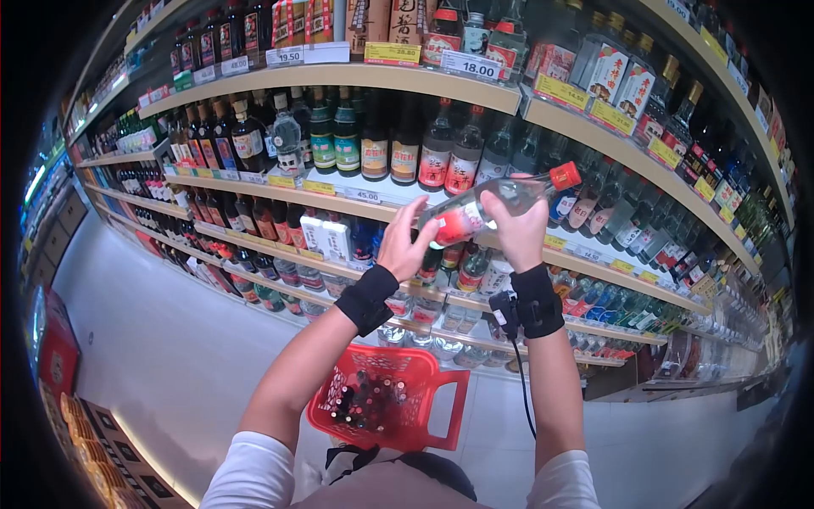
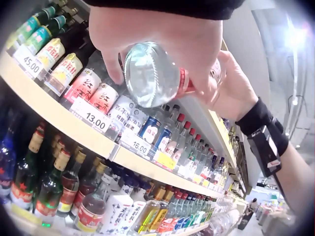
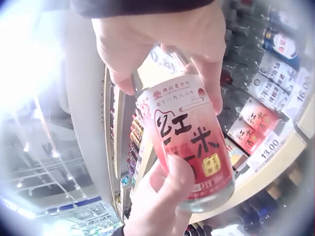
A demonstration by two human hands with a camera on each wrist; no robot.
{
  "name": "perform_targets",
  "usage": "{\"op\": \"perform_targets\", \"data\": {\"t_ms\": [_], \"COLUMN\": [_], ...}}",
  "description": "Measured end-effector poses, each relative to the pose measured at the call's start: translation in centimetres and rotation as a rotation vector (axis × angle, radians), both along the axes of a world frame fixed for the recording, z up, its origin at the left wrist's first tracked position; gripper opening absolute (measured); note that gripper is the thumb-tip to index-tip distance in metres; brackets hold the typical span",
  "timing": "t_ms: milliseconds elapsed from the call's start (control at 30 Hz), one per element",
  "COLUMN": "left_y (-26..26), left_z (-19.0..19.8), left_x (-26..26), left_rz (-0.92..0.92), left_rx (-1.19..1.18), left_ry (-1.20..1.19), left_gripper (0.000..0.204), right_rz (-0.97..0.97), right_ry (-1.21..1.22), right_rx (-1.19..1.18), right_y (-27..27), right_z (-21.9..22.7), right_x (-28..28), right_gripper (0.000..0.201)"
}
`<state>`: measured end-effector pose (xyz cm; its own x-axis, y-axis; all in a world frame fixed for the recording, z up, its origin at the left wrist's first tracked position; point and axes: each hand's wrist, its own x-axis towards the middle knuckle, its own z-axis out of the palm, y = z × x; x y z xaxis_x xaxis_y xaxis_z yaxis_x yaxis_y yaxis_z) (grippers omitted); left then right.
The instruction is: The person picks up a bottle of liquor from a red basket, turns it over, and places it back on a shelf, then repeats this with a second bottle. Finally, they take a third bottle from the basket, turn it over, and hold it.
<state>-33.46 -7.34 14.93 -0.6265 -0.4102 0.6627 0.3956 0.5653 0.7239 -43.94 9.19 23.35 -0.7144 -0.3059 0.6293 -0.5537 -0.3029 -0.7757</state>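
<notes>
A clear glass bottle [image 1: 475,212] with a red cap and a red-and-white label is held tilted in front of the shelves, cap toward the upper right. My right hand [image 1: 519,222] grips it round the shoulder, below the cap. Near the base, my left hand [image 1: 405,242] holds the lower end, its thumb lying over the label. In the right wrist view the printed label [image 3: 189,132] faces the camera, with the left thumb across its lower part. The left wrist view shows the round glass bottom [image 2: 150,76] between the left hand's fingers and thumb.
Shelves packed with bottles rise ahead, with price tags [image 1: 471,66] along their edges. Similar red-labelled bottles [image 1: 449,157] stand just behind the held one. A red shopping basket [image 1: 445,360] with several small bottles is below my arms. Boxed goods [image 1: 85,424] sit at lower left.
</notes>
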Motion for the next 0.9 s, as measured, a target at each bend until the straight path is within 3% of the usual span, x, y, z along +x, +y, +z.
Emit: {"op": "perform_targets", "data": {"t_ms": [67, 133, 200, 367, 500, 633, 900], "left_y": [-2.9, -5.8, -7.3, -8.4, -8.1, -8.6, -8.4], "left_z": [-2.2, -3.9, -5.3, -6.0, -6.1, -6.1, -6.6], "left_x": [-1.3, -1.6, -2.1, -2.0, -2.4, -2.6, -2.8], "left_rz": [0.142, 0.249, 0.342, 0.346, 0.443, 0.368, 0.399], "left_rx": [-0.024, -0.416, -0.573, -0.778, -0.898, -0.836, -0.863], "left_ry": [-0.107, -0.265, -0.325, -0.392, -0.389, -0.461, -0.464], "left_gripper": [0.048, 0.045, 0.049, 0.055, 0.053, 0.056, 0.065], "right_rz": [-0.078, -0.085, -0.094, -0.156, -0.231, -0.221, -0.354], "right_ry": [0.110, 0.170, 0.218, 0.306, 0.405, 0.316, 0.385], "right_rx": [0.019, 0.010, -0.006, 0.019, 0.104, 0.274, 0.437], "right_y": [-1.1, -2.1, -3.3, -6.7, -9.4, -11.5, -14.7], "right_z": [0.3, 0.6, 1.0, 0.0, -0.1, -0.1, -0.5], "right_x": [-1.3, -1.2, -1.5, -2.5, -4.0, -4.9, -7.3], "right_gripper": [0.053, 0.052, 0.052, 0.051, 0.054, 0.056, 0.070]}}
